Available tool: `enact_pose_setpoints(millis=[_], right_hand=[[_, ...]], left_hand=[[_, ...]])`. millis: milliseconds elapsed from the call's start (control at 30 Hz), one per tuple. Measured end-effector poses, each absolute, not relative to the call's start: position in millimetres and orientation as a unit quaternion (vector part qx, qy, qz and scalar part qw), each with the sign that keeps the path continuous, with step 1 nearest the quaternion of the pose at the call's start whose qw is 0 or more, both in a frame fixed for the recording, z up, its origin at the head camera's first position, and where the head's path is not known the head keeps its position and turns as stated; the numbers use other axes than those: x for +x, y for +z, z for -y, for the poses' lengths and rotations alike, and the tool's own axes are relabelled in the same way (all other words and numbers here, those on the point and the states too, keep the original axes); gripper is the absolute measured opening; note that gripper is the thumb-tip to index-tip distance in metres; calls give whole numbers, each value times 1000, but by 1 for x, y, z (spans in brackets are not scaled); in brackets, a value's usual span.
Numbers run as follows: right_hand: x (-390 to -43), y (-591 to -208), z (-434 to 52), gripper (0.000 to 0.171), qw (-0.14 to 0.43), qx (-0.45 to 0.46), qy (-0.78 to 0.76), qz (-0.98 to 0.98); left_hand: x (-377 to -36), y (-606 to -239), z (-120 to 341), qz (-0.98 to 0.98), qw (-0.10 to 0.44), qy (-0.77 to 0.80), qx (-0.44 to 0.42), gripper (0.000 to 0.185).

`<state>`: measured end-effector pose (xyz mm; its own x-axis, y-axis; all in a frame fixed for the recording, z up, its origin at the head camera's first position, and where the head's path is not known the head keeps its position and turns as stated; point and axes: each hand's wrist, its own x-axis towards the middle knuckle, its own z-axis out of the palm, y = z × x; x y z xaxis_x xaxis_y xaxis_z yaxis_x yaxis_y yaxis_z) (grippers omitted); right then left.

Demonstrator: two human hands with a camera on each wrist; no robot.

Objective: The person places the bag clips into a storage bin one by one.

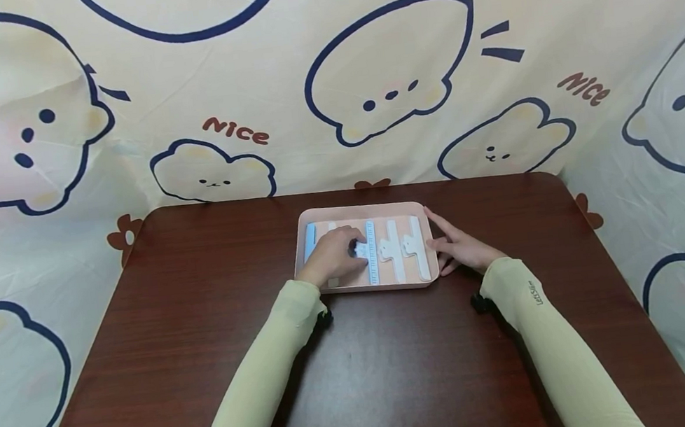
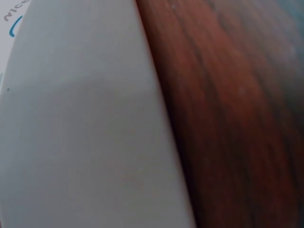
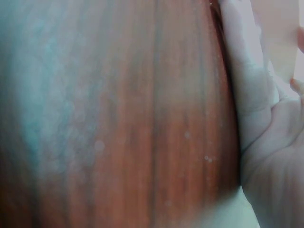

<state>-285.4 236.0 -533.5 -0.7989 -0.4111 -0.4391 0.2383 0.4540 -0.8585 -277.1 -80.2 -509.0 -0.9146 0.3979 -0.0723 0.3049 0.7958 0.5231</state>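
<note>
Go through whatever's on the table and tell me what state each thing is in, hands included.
Pink tray: flat on the table, holding clips.
Blue clip: lying at the tray's left end.
White clips: lying side by side, untouched.
Left hand: fingers curled on a clip with a blue bar.
Right hand: fingers straight, against the tray's right edge.

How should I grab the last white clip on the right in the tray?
Probably pinch the white clip by its wide handle, the part sticking out to the left of its long bar, coming straight down from above. It lies flat in the pink tray beside another clip, and the right hand rests against the tray's right side, so the sides look crowded.
</note>
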Motion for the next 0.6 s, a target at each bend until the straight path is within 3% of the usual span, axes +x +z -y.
enact_pose_setpoints(millis=[600], right_hand=[[-287,-536,-237,76,315,-50,-518,-794]], left_hand=[[-275,-510,80,-947,86,239,199,41]])
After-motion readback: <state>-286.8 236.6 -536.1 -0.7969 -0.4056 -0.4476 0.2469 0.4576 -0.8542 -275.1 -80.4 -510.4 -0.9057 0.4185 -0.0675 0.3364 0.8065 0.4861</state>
